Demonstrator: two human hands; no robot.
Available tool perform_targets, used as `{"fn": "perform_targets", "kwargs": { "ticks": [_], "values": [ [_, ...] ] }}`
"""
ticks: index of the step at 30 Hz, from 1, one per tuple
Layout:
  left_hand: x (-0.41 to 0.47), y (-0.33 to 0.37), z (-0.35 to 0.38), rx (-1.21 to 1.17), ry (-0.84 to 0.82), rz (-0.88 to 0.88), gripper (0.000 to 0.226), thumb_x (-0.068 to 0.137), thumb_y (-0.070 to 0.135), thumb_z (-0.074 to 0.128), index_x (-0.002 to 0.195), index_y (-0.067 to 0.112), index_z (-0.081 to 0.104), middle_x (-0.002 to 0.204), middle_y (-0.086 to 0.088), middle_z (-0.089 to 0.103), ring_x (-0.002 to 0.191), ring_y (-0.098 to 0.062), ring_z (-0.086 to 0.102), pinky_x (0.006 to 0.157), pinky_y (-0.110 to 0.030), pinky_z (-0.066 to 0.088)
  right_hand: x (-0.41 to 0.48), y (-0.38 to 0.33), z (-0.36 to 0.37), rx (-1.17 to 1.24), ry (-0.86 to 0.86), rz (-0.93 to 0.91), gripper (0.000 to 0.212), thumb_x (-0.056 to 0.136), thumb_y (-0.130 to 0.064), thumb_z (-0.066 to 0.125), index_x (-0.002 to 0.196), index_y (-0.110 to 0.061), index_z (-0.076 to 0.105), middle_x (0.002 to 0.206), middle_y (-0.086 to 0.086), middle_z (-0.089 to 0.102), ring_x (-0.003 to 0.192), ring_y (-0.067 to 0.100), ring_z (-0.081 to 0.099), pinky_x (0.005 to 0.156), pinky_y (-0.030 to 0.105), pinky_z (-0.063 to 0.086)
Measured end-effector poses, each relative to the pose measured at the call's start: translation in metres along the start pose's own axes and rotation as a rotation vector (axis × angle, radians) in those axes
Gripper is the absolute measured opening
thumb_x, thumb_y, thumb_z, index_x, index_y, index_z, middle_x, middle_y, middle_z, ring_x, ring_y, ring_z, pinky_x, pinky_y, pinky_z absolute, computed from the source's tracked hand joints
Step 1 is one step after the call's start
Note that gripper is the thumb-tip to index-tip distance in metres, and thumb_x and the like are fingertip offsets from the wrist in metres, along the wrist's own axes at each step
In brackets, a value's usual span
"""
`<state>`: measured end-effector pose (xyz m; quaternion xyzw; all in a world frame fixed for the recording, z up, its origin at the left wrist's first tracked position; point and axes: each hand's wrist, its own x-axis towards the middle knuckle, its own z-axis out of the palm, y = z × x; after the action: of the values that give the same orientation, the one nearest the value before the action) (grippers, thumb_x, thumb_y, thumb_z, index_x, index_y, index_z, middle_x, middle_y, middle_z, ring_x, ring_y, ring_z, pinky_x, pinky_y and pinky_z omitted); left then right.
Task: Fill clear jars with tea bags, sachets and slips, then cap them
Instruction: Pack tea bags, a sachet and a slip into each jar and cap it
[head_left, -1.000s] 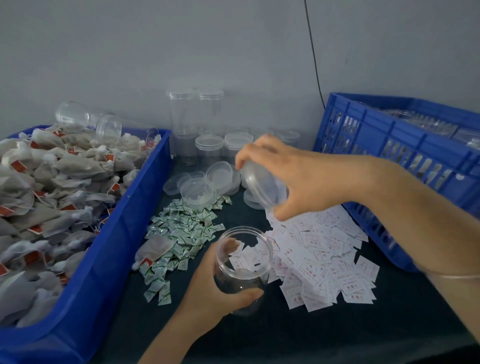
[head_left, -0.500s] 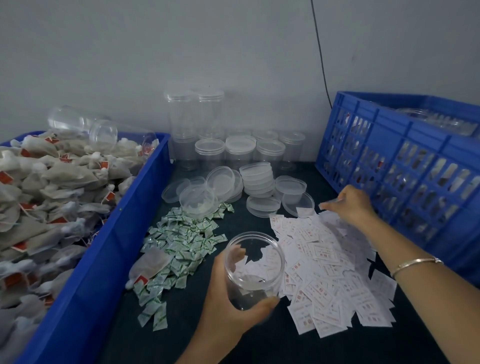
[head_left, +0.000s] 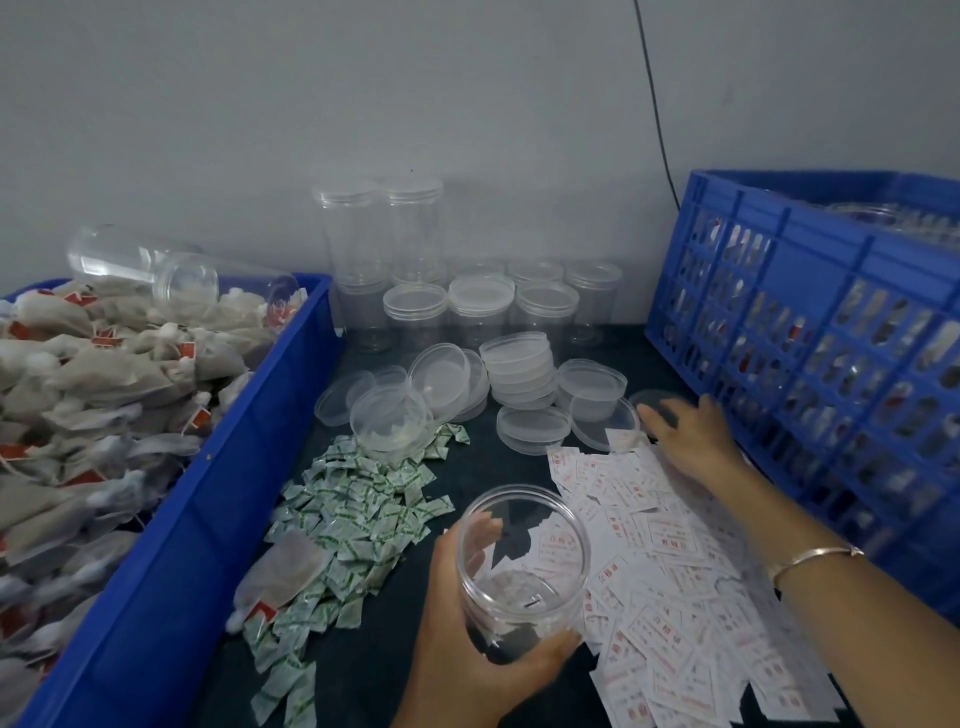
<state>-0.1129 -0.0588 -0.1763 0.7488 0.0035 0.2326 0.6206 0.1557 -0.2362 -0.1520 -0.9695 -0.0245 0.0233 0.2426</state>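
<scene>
A clear jar (head_left: 524, 566), open and uncapped, is sitting tilted in the left hand (head_left: 462, 639), low over a dark desk (head_left: 483, 467). The left grip is clamped round the jar's lower wall. The jar seems to be holding nothing yet; the paper seen in it appears to be lying behind its clear wall.

Right of the jar and touching its side, a wide heap of white slips (head_left: 675, 545) is spreading across the desk. Beyond the jar and to its right, the right hand (head_left: 691, 436) is lying on the far edge of that heap, its grip apart, fingers straight and holding nothing, the tips reaching a loose lid (head_left: 649, 402). Left of the jar, green sachets (head_left: 358, 499) are lying scattered, with one tea bag (head_left: 285, 566) on them. Farther left, a blue tray (head_left: 171, 519) is brimming with tea bags. Beyond the jar, loose lids (head_left: 519, 364) and capped jars (head_left: 480, 301) are crowding together. Far right of the jar, a blue crate (head_left: 810, 338) is standing.

Likely risks: the thin slips are overlapping, so several may be lifting together when one is wanted. The right forearm is passing over the heap and could be dragging slips off the desk. The smooth, tilted jar, held one-handed, could be slipping or spilling once filled.
</scene>
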Motion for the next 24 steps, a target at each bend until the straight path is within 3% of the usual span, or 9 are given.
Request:
{"fn": "perform_targets", "kwargs": {
  "ticks": [2,4,7,10,12,15,18,22,24],
  "values": [
    [-0.001,0.002,0.000,-0.012,-0.005,-0.002,0.086,0.053,0.034,0.089,0.127,0.018,0.048,0.123,0.014,0.058,0.123,-0.004,0.052,0.097,-0.009,0.040,-0.018,-0.012,-0.008,0.088,0.050,-0.062,0.062,0.101,-0.056,0.040,0.148,-0.016,0.044,0.164,0.015,0.019,0.151,0.028,0.018,0.119,0.047,0.024],
    [-0.001,0.005,-0.001,-0.012,-0.019,-0.013,0.085,0.053,0.035,0.088,0.127,0.021,0.048,0.124,0.015,0.057,0.123,-0.004,0.053,0.096,-0.008,0.040,-0.053,-0.027,-0.016,0.380,-0.042,-0.152,0.054,0.092,-0.072,0.043,0.129,-0.035,0.056,0.144,-0.014,0.048,0.126,0.003,0.049,0.092,0.035,0.045],
    [-0.002,0.013,-0.009,0.021,-0.064,-0.070,0.096,0.051,0.045,0.089,0.133,0.035,0.039,0.130,0.026,0.050,0.126,0.005,0.046,0.095,-0.006,0.039,-0.122,-0.053,-0.014,0.640,-0.313,-0.357,0.057,0.068,-0.097,0.038,0.112,-0.063,0.051,0.114,-0.054,0.046,0.102,-0.032,0.046,0.071,0.009,0.046],
    [-0.004,0.027,-0.024,0.135,-0.117,-0.127,0.142,0.034,0.065,0.087,0.145,0.051,0.000,0.148,0.041,0.012,0.141,0.012,0.013,0.111,-0.020,0.028,-0.174,-0.052,0.013,0.843,-0.478,-0.550,0.066,0.072,-0.077,0.066,0.129,-0.049,0.049,0.133,-0.036,0.051,0.127,-0.014,0.045,0.099,0.010,0.044],
    [-0.006,0.046,-0.038,0.213,-0.093,-0.067,0.143,0.033,0.081,0.076,0.145,0.052,-0.008,0.150,0.041,-0.001,0.142,0.013,0.004,0.108,-0.013,0.023,-0.202,-0.049,0.029,0.910,-0.506,-0.638,0.081,0.071,-0.057,0.082,0.138,-0.046,0.040,0.135,-0.031,0.052,0.127,-0.008,0.050,0.097,0.006,0.042],
    [-0.003,0.078,-0.068,0.354,-0.045,0.120,0.120,0.054,0.089,0.058,0.152,0.039,0.008,0.155,0.031,0.010,0.143,0.009,0.012,0.106,0.000,0.018,-0.224,-0.050,0.048,0.910,-0.464,-0.616,0.103,0.061,-0.056,0.091,0.142,-0.058,0.025,0.138,-0.034,0.046,0.134,-0.009,0.042,0.102,0.005,0.038],
    [0.014,0.104,-0.106,0.499,0.092,0.220,0.086,0.072,0.076,0.060,0.145,0.041,0.029,0.148,0.031,0.030,0.137,0.011,0.026,0.102,0.002,0.021,-0.238,-0.058,0.065,0.856,-0.460,-0.608,0.107,0.055,-0.060,0.092,0.137,-0.065,0.023,0.135,-0.034,0.046,0.132,-0.007,0.044,0.100,0.007,0.040],
    [0.056,0.110,-0.169,0.729,0.296,0.214,0.027,0.088,0.026,0.065,0.115,0.027,0.059,0.114,0.006,0.064,0.105,-0.011,0.060,0.090,-0.028,0.051,-0.248,-0.069,0.085,0.798,-0.486,-0.626,0.104,0.055,-0.062,0.092,0.134,-0.067,0.025,0.137,-0.035,0.044,0.128,-0.011,0.046,0.094,0.001,0.039],
    [0.076,0.100,-0.200,0.787,0.379,0.075,0.015,0.090,0.012,0.062,0.099,0.024,0.063,0.106,0.003,0.066,0.099,-0.015,0.060,0.084,-0.027,0.046,-0.248,-0.073,0.089,0.791,-0.463,-0.636,0.105,0.055,-0.063,0.091,0.137,-0.064,0.025,0.139,-0.034,0.045,0.127,-0.012,0.047,0.094,0.001,0.038]
  ]
}}
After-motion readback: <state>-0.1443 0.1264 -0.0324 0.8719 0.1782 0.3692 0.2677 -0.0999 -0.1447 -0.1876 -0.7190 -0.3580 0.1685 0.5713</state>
